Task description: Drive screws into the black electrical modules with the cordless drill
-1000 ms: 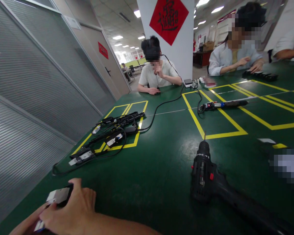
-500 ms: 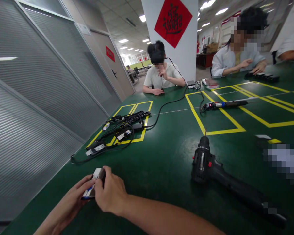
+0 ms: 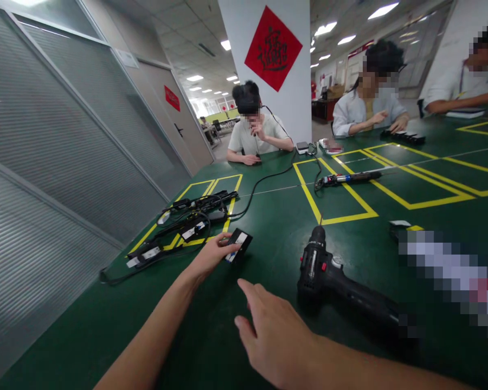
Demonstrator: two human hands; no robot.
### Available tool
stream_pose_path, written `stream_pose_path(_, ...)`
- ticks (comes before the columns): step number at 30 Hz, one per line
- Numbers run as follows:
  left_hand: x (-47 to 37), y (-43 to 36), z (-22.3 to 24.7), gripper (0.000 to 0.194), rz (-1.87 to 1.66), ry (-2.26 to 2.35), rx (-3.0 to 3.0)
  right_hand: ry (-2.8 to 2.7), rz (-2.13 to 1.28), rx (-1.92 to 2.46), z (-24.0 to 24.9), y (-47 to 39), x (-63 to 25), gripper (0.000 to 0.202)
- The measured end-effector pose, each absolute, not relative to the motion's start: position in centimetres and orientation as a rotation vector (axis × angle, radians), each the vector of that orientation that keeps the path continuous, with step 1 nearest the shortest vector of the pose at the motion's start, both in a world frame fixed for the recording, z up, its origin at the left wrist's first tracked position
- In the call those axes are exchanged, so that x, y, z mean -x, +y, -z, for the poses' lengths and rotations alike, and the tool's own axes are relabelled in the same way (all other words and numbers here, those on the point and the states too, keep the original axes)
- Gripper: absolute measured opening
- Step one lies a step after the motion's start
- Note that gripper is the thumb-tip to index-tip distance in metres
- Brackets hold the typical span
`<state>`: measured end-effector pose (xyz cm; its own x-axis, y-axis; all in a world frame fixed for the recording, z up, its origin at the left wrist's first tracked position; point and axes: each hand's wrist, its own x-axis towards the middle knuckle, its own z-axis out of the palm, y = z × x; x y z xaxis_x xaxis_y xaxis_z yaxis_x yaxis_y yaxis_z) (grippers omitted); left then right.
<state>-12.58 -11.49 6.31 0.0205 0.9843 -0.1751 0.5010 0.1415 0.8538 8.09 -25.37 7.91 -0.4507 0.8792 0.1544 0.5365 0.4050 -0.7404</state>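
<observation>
My left hand (image 3: 218, 252) grips a small black box-shaped device (image 3: 239, 245) by its left edge, fingers closed on it. White labels and a bit of blue show on the device's face; its exact kind cannot be made out. Below and to the right, my right hand (image 3: 274, 333) is off the device, thumb and fingers apart with nothing between them. A black cordless drill (image 3: 318, 265) lies on the green table to the right of both hands, its bit pointing away from me.
Black adapters with tangled cables (image 3: 195, 216) lie on yellow tape at the left. Farther right is a pen-like tool (image 3: 352, 177) with a cord. A pixelated package (image 3: 443, 260) lies beyond the drill. Several people sit across the green table (image 3: 264, 216).
My right hand has let go of the device and opened. My left hand has carried the device forward and to the right. The view has shifted slightly to the right.
</observation>
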Motion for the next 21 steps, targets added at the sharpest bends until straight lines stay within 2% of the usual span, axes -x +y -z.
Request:
stream_pose_path(5, 7.9, -6.4, -6.0, 0.047, -0.548, 1.287, -1.763, -2.133, -0.576, 1.316, -9.4, -24.6, -16.0, 0.044)
stream_pose_path(9, 5.4, -3.7, -5.3, 0.046, -0.477, 1.183, -1.908, -2.019, -0.4, 1.536, -7.9, -24.7, -21.6, 0.044)
stream_pose_path(15, 2.2, -1.0, -4.0, 0.049, -0.474, 1.143, -2.106, -2.294, -0.099, 1.688, -3.5, -25.4, -24.1, 0.066)
stream_pose_path(21, 0.8, 0.1, -3.9, 0.049, -0.467, 0.996, -2.225, -2.342, -0.042, 1.847, -3.0, -23.7, -21.8, 0.078)
